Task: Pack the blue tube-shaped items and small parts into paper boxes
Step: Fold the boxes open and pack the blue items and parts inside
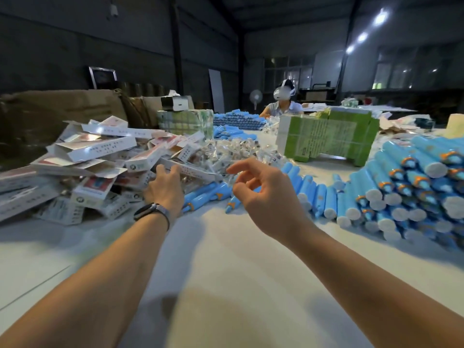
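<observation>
Left hand (164,187) reaching into heaped white paper boxes (95,156) at frame left, grip released; right hand (263,194) loosely curled, grasping nothing, above blue tubes (401,194) stacked across the pale desk (226,259), frame right.

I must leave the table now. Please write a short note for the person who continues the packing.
Left hand: fingers on a white paper box at the box pile's edge.
Right hand: loosely curled in the air, holds nothing.
Blue tubes: stacked at right, some lying ahead.
Small parts bags: heaped behind the hands.
Done: cannot tell.
Left: fill the box with a tube and parts.
</observation>
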A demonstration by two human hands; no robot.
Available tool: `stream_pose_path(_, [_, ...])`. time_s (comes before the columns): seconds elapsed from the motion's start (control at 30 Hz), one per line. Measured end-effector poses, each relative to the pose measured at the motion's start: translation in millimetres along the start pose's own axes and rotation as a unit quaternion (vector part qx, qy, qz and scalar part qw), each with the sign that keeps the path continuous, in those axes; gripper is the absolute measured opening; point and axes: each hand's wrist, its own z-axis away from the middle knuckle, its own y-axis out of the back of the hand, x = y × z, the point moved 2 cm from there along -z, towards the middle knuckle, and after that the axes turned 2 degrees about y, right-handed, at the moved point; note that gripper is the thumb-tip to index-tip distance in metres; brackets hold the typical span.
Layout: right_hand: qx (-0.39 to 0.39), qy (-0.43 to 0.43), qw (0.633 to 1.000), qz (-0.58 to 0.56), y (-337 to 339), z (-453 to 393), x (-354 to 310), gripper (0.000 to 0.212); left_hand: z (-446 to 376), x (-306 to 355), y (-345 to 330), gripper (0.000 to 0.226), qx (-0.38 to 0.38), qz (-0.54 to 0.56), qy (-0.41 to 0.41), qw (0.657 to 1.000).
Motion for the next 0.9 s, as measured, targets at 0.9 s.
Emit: stream_pose_path(0.9, [-0.010,0.021,0.999,0.034,33,-7,17,0.064,78,93,130,0.011,-0.029,0.635,-0.183,0.750])
